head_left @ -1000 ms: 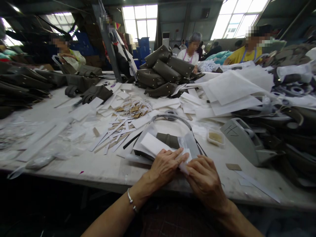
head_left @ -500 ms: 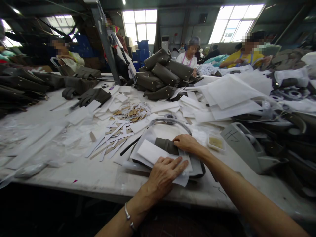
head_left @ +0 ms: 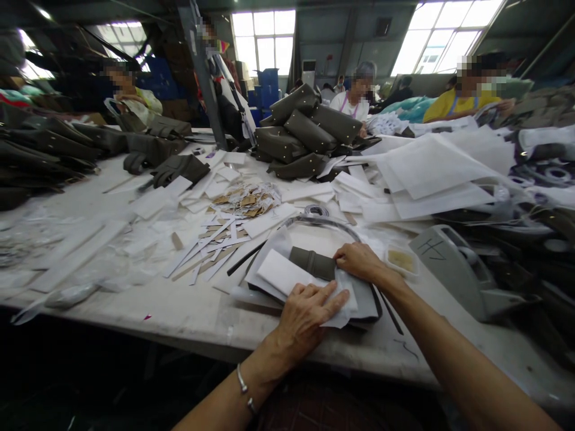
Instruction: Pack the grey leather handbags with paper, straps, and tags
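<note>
My left hand lies with its fingers stretched over a folded white sheet, pressing it against the bag below. At the right end of a dark olive piece with a band across it, my right hand has its fingertips closed on the edge. Both pieces rest on a bag lying flat, its edge dark and its top covered in pale wrapping. The bag's curved handle, wrapped in clear film, arches away at the far side. My fingers hide part of the sheet and the olive piece.
Cardboard strips and a heap of tags lie left of the bag. A tape dispenser and a small plastic tub stand to the right. Stacked dark bags rise behind. Co-workers sit across the table.
The view has shifted, so everything sits slightly further right. My right hand has slid a little rightward along the olive piece, uncovering more of it. My left hand stays on the white sheet.
</note>
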`<move>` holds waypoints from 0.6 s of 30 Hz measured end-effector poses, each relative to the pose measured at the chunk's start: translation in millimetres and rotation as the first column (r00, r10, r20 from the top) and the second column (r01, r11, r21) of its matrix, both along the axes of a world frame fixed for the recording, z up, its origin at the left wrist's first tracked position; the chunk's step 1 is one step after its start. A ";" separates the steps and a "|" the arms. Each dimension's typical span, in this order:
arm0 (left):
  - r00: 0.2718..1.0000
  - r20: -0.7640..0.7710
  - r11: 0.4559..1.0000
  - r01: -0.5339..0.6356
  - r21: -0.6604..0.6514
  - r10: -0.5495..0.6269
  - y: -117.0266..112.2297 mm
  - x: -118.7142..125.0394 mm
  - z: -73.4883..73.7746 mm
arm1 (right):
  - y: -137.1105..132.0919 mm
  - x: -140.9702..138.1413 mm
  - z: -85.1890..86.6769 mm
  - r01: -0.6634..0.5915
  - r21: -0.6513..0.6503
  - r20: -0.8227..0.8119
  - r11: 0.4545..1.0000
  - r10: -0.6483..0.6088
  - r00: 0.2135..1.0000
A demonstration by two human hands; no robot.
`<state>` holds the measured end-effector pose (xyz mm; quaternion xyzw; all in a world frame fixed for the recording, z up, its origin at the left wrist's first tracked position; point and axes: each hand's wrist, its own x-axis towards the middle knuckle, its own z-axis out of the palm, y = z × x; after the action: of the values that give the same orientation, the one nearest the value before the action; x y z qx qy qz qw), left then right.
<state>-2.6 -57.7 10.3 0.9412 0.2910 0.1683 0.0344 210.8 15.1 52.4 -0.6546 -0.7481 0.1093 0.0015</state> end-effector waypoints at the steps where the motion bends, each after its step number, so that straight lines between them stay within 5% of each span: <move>1: 1.000 -0.004 1.000 0.002 0.002 -0.002 0.0 0.1 -0.5 | -3.4 -1.0 1.7 -0.017 0.008 0.000 1.000 0.017 1.000; 8: 0.998 -0.018 0.998 0.052 0.033 -0.052 -1.2 -3.2 0.2 | -77.7 -10.1 6.8 -0.225 0.276 -0.056 0.934 0.250 0.967; 13: 0.996 0.033 0.996 0.087 -0.015 -0.086 -2.9 -7.8 0.9 | -133.6 -11.4 -4.1 -0.122 0.520 -0.213 0.845 0.267 0.940; 18: 0.968 0.174 0.968 0.206 -0.144 -0.180 0.0 -13.3 10.4 | -137.7 -9.1 -22.7 -0.043 0.625 -0.302 0.779 0.293 0.907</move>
<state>-16.0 -57.7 20.7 0.9428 0.2067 0.2147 0.1496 201.7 -122.5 29.6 -0.5141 -0.7845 -0.0100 0.3466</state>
